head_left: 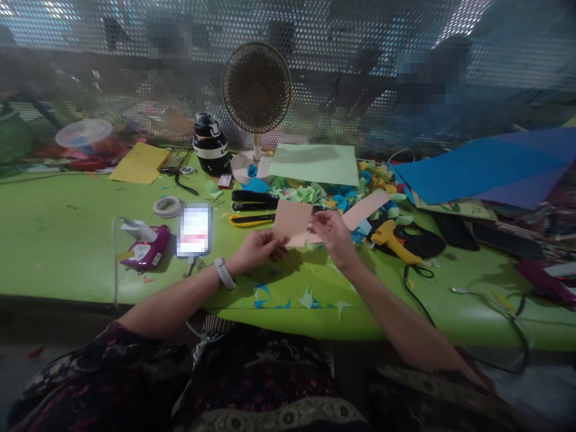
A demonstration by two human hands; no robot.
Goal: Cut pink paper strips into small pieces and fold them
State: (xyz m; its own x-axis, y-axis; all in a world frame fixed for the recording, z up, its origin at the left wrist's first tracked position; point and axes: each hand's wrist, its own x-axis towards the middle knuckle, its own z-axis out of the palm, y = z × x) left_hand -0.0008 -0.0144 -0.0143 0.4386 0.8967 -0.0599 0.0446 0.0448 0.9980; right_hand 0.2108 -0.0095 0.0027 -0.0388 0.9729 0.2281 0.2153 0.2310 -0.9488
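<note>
A small square of pink paper is held up over the green table between my two hands. My left hand pinches its lower left corner, fingers curled. At its right edge my right hand closes its fingertips on the paper. A longer pink paper strip lies just beyond my right hand. Behind the square are a black stapler and a yellow cutter knife, both partly hidden by it. Green and blue paper scraps are scattered in front of my hands.
A fan, a black bottle and pale green paper stand or lie at the back. To the left are a lit phone, tape roll and purple power strip; to the right, a yellow glue gun and blue sheets.
</note>
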